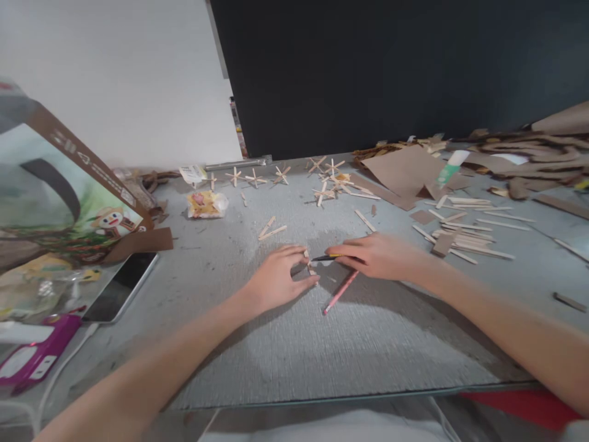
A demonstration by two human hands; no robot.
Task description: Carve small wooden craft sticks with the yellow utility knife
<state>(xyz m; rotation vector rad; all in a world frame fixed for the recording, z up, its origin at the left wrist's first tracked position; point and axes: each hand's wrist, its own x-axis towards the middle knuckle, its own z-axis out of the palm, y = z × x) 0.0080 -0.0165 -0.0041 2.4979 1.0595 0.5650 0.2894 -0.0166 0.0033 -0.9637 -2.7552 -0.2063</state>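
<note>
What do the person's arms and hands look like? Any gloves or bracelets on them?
The left hand and right hand show no gloves. The left forearm and right forearm look slim and bare, with no sleeve, watch or bracelet visible. It's too blurry to tell about rings.

a phone (pixel 122 288) lies screen up at the left, with a white cable (pixel 69 356) at its near end. a purple device (pixel 57 341) sits just beside it. behind them stands a box (pixel 59 184) printed with a cartoon figure (pixel 111 220). a yellow packet (pixel 206 204) lies to the right of the box. at the back, a black panel (pixel 391 73) rises beside a white wall (pixel 115 73). cardboard (pixel 400 175) lies near the panel's foot at the right, and something red (pixel 510 406) shows below the table's (pixel 368 362) near edge.
</note>
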